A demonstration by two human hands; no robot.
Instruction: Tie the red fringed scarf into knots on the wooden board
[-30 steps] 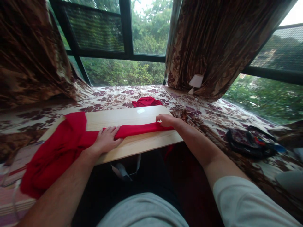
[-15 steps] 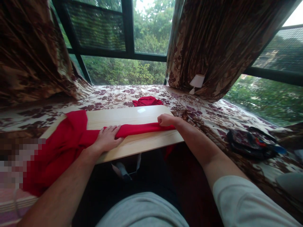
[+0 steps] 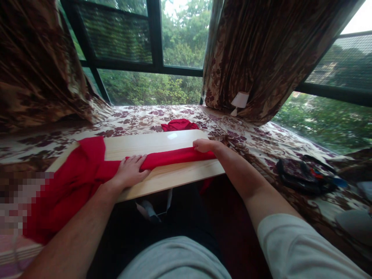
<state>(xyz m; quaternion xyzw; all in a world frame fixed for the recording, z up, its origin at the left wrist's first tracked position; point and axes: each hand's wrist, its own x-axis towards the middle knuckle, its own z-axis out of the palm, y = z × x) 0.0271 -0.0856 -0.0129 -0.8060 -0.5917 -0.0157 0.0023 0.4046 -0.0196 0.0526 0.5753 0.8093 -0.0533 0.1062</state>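
Left hand (image 3: 130, 170) presses flat and open on the red cloth (image 3: 174, 157), right hand (image 3: 204, 145) curls closed on its end at the board (image 3: 180, 176) edge; uneven pull may skew the fold.

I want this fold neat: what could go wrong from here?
Most of the red cloth hangs off the wooden board on the left; its weight might drag the strip askew under the flat left hand. The right hand grips the strip at the board's right edge, where it could slip off.
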